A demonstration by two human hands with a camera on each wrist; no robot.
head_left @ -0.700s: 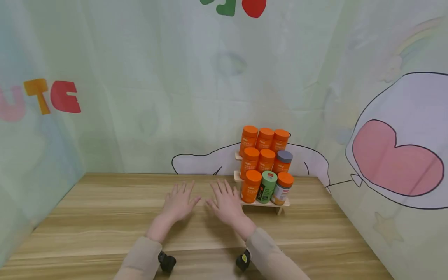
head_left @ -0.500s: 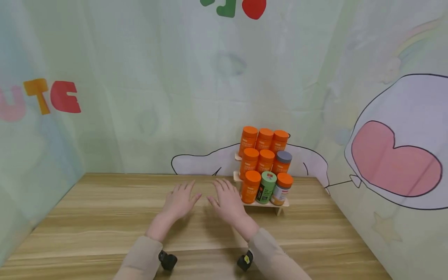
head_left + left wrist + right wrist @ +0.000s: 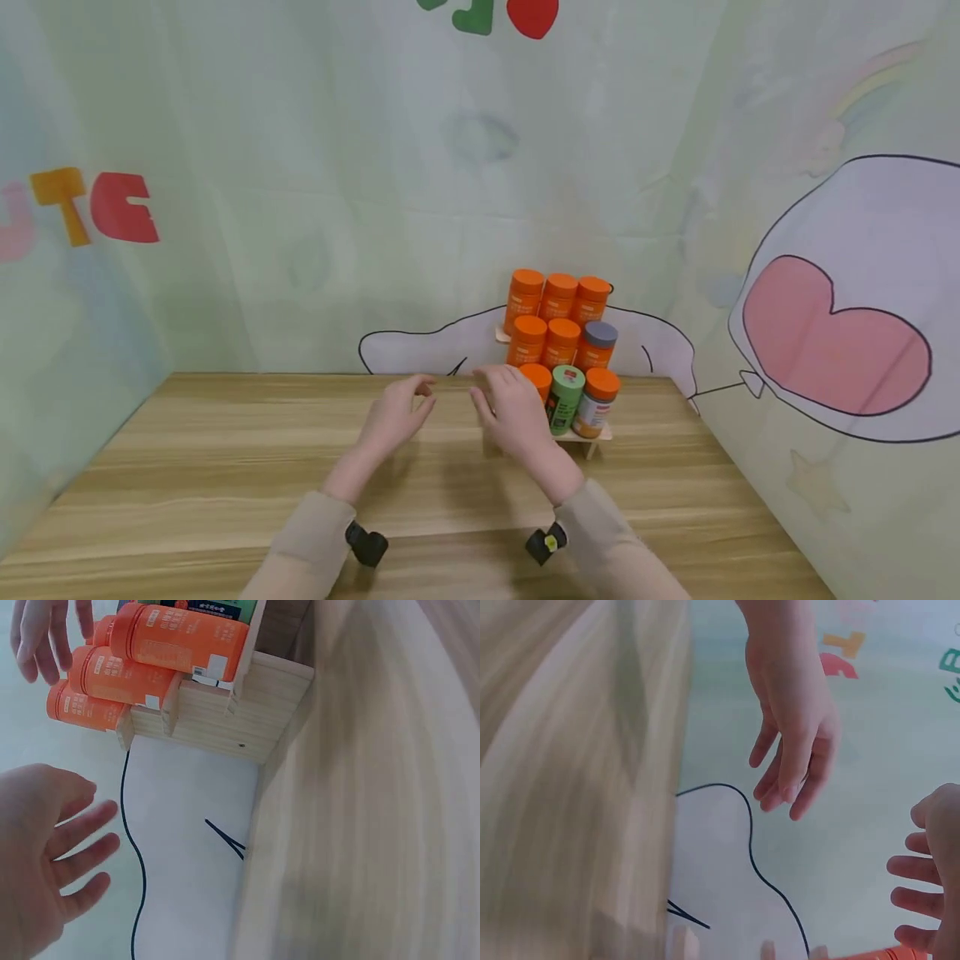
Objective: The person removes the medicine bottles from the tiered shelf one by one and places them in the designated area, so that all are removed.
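Note:
My left hand [image 3: 394, 413] hovers over the wooden table, fingers loosely bent and nothing in them. My right hand [image 3: 514, 408] is likewise raised and holds nothing. In the head view it overlaps the orange-lidded jar [image 3: 536, 377] at the rack's front left. Beside that jar stand a green jar [image 3: 566, 400] and a white-labelled jar with an orange lid [image 3: 597, 403]. Behind them, on the higher steps, are several orange jars [image 3: 558, 297] and one with a grey lid [image 3: 598, 345]. The left wrist view shows the rack's wooden side [image 3: 217, 712].
The wood-grain table [image 3: 247, 467] reaches back to a printed cloth backdrop [image 3: 300, 208]. Another cloth side [image 3: 810, 467] rises at the right with a balloon drawing. A small black wrist camera [image 3: 366, 545] sits at each sleeve.
Both hands have lifted off from a flat, spread pose, and their fingers have bent. The right hand has moved slightly right, over the front left jar. The head view has shifted a little.

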